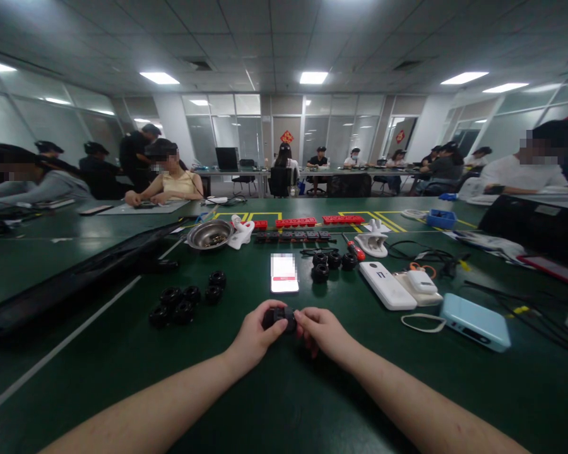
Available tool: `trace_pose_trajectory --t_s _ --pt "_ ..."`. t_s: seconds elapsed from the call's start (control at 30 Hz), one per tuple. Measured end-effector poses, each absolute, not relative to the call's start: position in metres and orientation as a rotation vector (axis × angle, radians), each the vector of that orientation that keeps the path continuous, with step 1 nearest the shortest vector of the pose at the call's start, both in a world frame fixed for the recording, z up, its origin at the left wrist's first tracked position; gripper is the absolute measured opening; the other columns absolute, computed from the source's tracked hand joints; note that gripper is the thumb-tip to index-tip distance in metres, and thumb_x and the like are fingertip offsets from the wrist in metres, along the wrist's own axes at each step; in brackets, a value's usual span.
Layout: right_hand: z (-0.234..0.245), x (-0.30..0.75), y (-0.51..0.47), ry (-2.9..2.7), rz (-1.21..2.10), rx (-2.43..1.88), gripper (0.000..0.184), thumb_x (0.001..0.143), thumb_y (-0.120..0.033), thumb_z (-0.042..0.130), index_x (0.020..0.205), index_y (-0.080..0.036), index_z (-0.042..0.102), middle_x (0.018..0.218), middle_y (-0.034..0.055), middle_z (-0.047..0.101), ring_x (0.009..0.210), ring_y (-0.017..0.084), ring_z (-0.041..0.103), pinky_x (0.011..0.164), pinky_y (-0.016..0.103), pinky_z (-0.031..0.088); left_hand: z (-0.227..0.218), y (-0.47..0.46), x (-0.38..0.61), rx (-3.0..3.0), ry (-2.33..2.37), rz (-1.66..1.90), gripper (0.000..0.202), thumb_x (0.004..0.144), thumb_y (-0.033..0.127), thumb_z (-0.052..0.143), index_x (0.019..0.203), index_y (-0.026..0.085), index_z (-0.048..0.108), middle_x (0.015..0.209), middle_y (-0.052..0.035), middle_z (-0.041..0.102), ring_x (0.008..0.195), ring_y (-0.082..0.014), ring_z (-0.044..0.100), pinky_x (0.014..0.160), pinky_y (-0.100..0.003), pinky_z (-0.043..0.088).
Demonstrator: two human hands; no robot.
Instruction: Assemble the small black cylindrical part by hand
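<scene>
Both my hands meet over the green table near its front edge. My left hand is closed around a small black wheel-like part. My right hand pinches the same part from the right side with its fingertips. Just beyond my hands lies a phone with a lit screen. To the left rests a cluster of several black wheel parts. Several more black wheel parts sit beyond and to the right of the phone.
A metal bowl stands at the back left, with red and black parts rows behind the phone. White power banks, a light blue box, cables and a red screwdriver lie right. Other people sit at surrounding tables.
</scene>
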State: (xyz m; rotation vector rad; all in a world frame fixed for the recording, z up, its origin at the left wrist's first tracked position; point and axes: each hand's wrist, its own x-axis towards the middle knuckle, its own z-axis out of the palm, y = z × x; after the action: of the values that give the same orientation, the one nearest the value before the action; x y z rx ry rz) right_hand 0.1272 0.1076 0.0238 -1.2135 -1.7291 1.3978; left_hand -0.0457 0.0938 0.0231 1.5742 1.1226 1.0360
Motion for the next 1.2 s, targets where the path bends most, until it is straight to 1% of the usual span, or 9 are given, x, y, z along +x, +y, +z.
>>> trace_pose_trajectory --t_s 0.17,0.3,0.43,0.57,0.77,0.93,1.07,1.13,1.2 --pt "0.029 0.129 0.103 -1.770 1.272 -1.164 0.023 0.074 -0.035 0.058 0.085 -0.015 0.058 0.071 0.0003 0.058 0.057 0.010 0.052 0.049 0.022 0.044 0.023 0.095 -0.045 1.550 1.116 1.003 0.039 0.074 0.044 0.054 0.103 0.017 0.052 0.095 -0.0065 0.059 0.085 -0.0223 0.058 0.073 -0.035 0.048" --pt "0.032 0.133 0.102 -1.805 1.095 -1.127 0.035 0.064 -0.023 0.070 0.097 -0.021 0.061 0.090 0.0013 0.059 0.076 0.014 0.052 0.069 0.027 0.041 0.027 0.095 -0.044 1.544 1.151 0.994 0.035 0.074 0.040 0.055 0.099 0.016 0.053 0.094 -0.0074 0.060 0.083 -0.0225 0.059 0.073 -0.036 0.048" --pt "0.025 0.132 0.108 -1.773 1.189 -1.120 0.034 0.074 -0.045 0.057 0.090 -0.015 0.058 0.077 0.0028 0.058 0.064 0.013 0.052 0.059 0.025 0.041 0.029 0.092 -0.044 1.609 1.178 1.072 0.035 0.073 0.039 0.057 0.099 0.017 0.053 0.094 -0.0066 0.059 0.089 -0.0225 0.056 0.080 -0.036 0.044" --pt "0.019 0.129 0.113 -1.771 1.352 -1.107 0.053 0.080 -0.062 0.033 0.065 -0.014 0.052 0.056 0.0020 0.053 0.047 0.011 0.048 0.046 0.024 0.039 0.031 0.088 -0.044 1.688 1.159 1.050 0.037 0.070 0.035 0.063 0.101 0.019 0.054 0.093 -0.0049 0.060 0.086 -0.0220 0.056 0.077 -0.034 0.043" --pt "0.028 0.131 0.104 -1.835 1.148 -1.092 0.028 0.073 -0.040 0.058 0.086 -0.015 0.056 0.075 0.0028 0.057 0.066 0.014 0.052 0.061 0.027 0.042 0.028 0.091 -0.044 1.635 1.150 1.031 0.036 0.072 0.039 0.060 0.100 0.017 0.055 0.096 -0.0063 0.060 0.092 -0.0233 0.056 0.081 -0.036 0.043" --pt "0.034 0.134 0.095 -1.935 0.947 -1.074 0.040 0.066 -0.017 0.066 0.104 -0.022 0.055 0.098 0.0022 0.055 0.081 0.016 0.050 0.074 0.029 0.040 0.020 0.097 -0.042 1.495 1.106 0.993 0.037 0.077 0.046 0.049 0.097 0.015 0.051 0.089 -0.0065 0.059 0.076 -0.0213 0.061 0.065 -0.035 0.051" --pt "0.030 0.133 0.099 -1.935 0.978 -1.077 0.029 0.077 -0.028 0.058 0.105 -0.020 0.053 0.096 0.0024 0.057 0.079 0.014 0.053 0.069 0.026 0.042 0.021 0.094 -0.043 1.524 1.110 1.041 0.036 0.075 0.044 0.054 0.098 0.017 0.052 0.092 -0.0055 0.057 0.082 -0.0209 0.058 0.069 -0.032 0.048" --pt "0.028 0.133 0.103 -1.914 1.011 -1.103 0.022 0.086 -0.035 0.045 0.092 -0.016 0.055 0.080 0.0016 0.058 0.070 0.013 0.053 0.064 0.025 0.042 0.024 0.092 -0.044 1.581 1.107 1.068 0.036 0.073 0.042 0.058 0.099 0.018 0.053 0.092 -0.0041 0.058 0.084 -0.0206 0.056 0.074 -0.032 0.045" --pt "0.026 0.132 0.106 -1.914 1.036 -1.123 0.032 0.088 -0.037 0.038 0.073 -0.015 0.055 0.065 -0.0004 0.054 0.061 0.012 0.051 0.059 0.023 0.041 0.027 0.090 -0.045 1.628 1.102 1.068 0.036 0.071 0.040 0.062 0.098 0.019 0.055 0.090 -0.0032 0.058 0.084 -0.0205 0.055 0.077 -0.033 0.043"
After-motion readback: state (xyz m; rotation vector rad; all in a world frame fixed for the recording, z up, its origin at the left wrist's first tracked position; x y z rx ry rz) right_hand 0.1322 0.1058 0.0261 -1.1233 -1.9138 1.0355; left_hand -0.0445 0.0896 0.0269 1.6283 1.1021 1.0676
